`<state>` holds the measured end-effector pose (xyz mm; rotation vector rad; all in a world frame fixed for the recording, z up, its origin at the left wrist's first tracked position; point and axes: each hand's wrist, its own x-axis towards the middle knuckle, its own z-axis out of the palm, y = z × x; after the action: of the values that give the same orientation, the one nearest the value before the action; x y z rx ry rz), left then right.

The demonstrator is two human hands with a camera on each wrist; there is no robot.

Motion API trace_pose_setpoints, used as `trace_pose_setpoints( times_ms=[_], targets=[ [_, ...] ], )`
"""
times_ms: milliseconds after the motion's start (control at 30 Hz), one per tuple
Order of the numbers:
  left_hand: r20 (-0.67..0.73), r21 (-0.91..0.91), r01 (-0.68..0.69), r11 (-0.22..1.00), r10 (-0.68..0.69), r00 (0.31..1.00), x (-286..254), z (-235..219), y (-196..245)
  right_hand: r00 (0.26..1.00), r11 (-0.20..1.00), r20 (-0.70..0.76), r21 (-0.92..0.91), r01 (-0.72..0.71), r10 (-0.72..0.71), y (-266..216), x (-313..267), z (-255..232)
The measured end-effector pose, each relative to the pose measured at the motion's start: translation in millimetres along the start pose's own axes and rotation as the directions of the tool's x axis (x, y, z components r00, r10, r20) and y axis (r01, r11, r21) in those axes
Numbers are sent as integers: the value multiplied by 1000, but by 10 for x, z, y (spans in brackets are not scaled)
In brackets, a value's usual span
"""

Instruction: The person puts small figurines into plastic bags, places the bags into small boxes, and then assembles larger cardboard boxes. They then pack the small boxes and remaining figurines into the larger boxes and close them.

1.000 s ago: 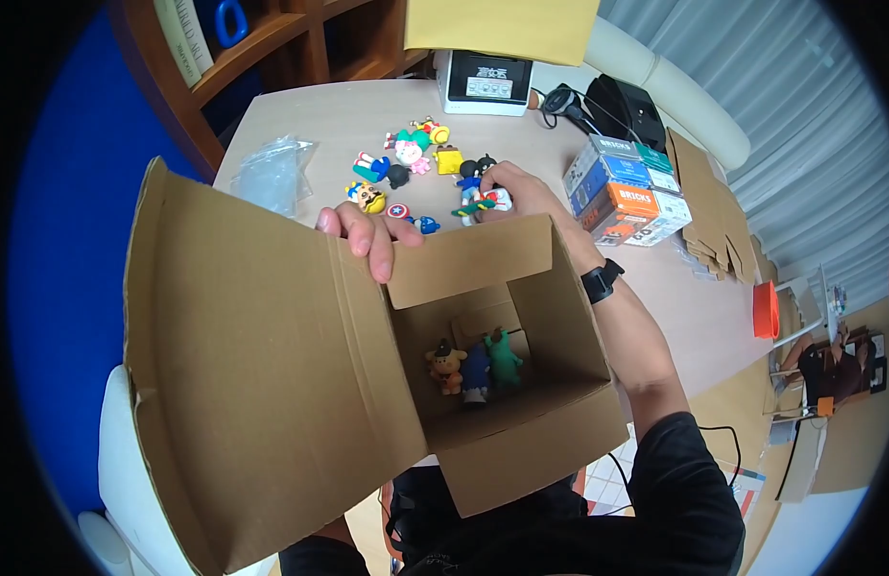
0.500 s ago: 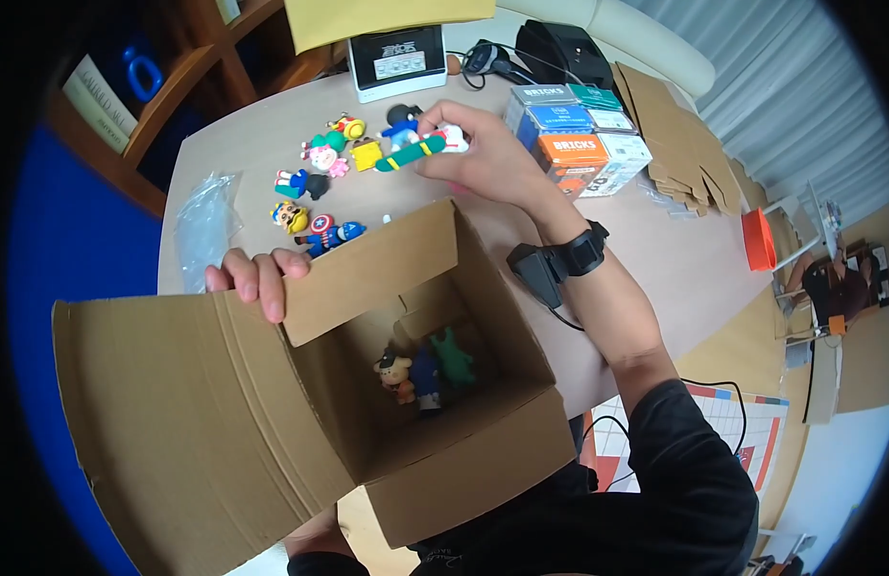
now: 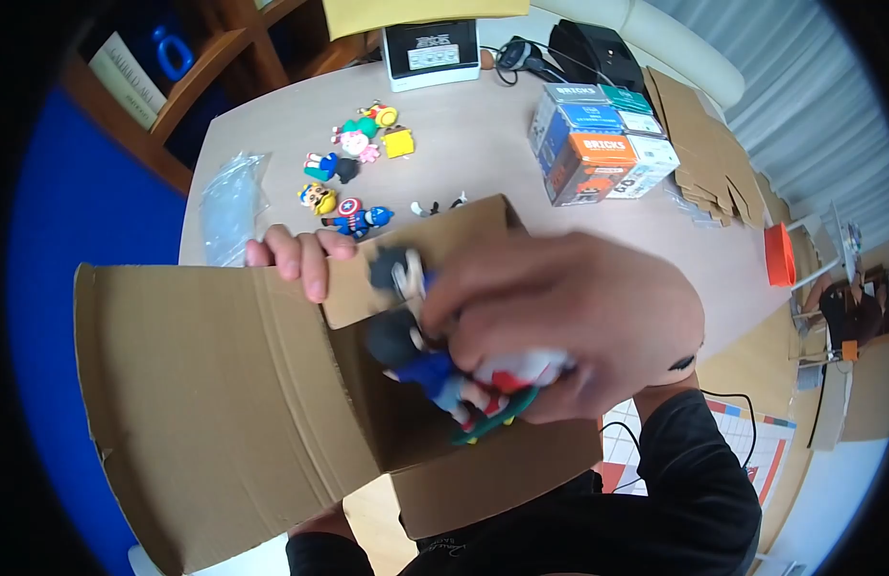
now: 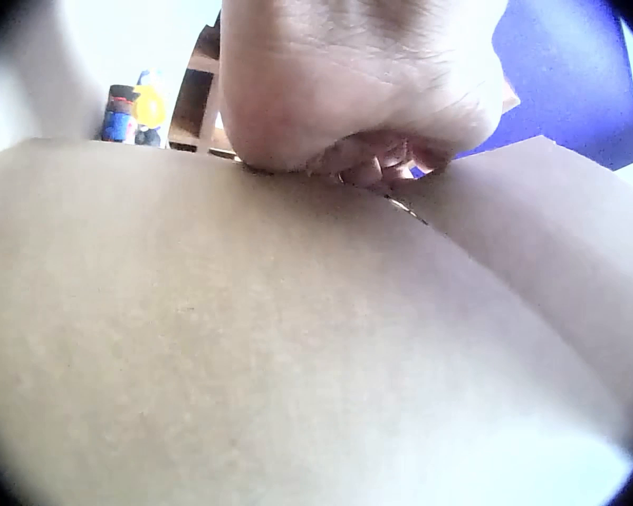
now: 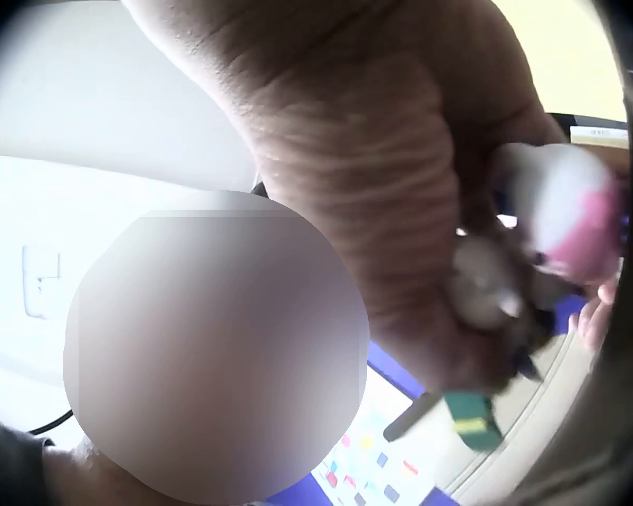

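My right hand (image 3: 569, 317), blurred, is over the opening of a cardboard box (image 3: 492, 490), gripping several toy figures. Among them are a dark-haired figure in blue (image 3: 425, 370) and a white and red one (image 3: 526, 370); a green board (image 3: 497, 420) is below them. In the right wrist view, a white and pink figure (image 5: 575, 211) and the green board (image 5: 473, 422) show by the fingers. My left hand (image 3: 300, 259) curls its fingers over the box's far left edge; in the left wrist view that hand (image 4: 359, 84) holds the cardboard (image 4: 243, 316). The box's inside is mostly hidden.
Several figures, including a Captain America (image 3: 360, 220) and a yellow square one (image 3: 398, 142), lie on the table beyond the box. A plastic bag (image 3: 230, 206) lies at left, brick boxes (image 3: 598, 154) stand at right, and flat cardboard (image 3: 708, 163) lies farther right.
My right hand has come from above the table to over the box with the figures in its grip. My left hand stays on the box edge. The figures inside are now hidden.
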<state>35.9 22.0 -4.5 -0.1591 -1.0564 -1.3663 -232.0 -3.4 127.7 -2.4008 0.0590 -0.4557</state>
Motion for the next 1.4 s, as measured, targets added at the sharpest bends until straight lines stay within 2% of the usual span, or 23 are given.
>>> trace_pose_setpoints(
  times_ms=[33, 67, 167, 367, 433, 467, 567, 600, 633, 700, 767, 833, 967, 1100, 1133, 1233, 1400],
  targets=[
    [27, 111, 34, 993, -37, 999, 10, -47, 20, 994, 996, 86, -54, -67, 71, -69, -12, 77],
    [-2, 111, 43, 993, -43, 999, -25, -36, -5, 975, 985, 166, -115, -130, 148, -116, -12, 130],
    [50, 106, 30, 994, -35, 998, -20, -75, -13, 964, 978, 209, -162, -129, 161, -29, 1, 279],
    [82, 60, 14, 998, -19, 996, -28, -138, -61, 931, 978, 302, -112, -178, 205, -68, 40, 285],
    [51, 23, 16, 1000, -17, 999, -29, -74, -42, 957, 992, 263, -48, -117, 125, -40, 26, 215],
    [13, 94, 43, 995, -45, 999, -55, -80, 21, 967, 996, 241, -17, -84, 86, -17, 21, 159],
    [-2, 135, 67, 989, -68, 998, -45, -30, 140, 986, 985, -36, 74, -158, 161, 75, 113, -225],
    [6, 129, 74, 989, -75, 997, -52, -45, 164, 936, 954, -210, 158, -253, 283, 205, 218, -264],
    [16, 124, 80, 989, -83, 996, -46, -68, 193, 839, 910, -365, 256, -326, 404, 412, 344, -276],
    [9, 130, 96, 987, -98, 995, -41, -83, 244, 836, 945, -448, 72, -320, 317, 1140, 631, -297],
    [-26, 151, 115, 982, -113, 993, -52, -66, 255, 881, 892, -328, -182, -413, 340, 1671, 809, -226],
    [-112, 171, 95, 981, -77, 991, -69, -41, 204, 894, 840, -187, -305, -448, 408, 2099, 952, -93],
    [-251, 173, 89, 981, -43, 967, -47, 81, 162, 883, 778, -4, -471, -416, 470, 2449, 1209, 76],
    [-349, 178, 150, 973, -80, 934, -26, 195, 205, 886, 775, -11, -479, -412, 464, 2617, 1251, 122],
    [-367, 170, 160, 973, -88, 926, -24, 201, 195, 926, 771, -59, -536, -345, 373, 2593, 1240, 157],
    [-357, 155, 146, 977, -83, 931, -26, 178, 176, 888, 749, -19, -529, -399, 460, 2455, 1185, 157],
    [-315, 159, 148, 976, -92, 945, -25, 144, 194, 883, 752, -104, -485, -446, 457, 2347, 1007, 280]
  ],
)
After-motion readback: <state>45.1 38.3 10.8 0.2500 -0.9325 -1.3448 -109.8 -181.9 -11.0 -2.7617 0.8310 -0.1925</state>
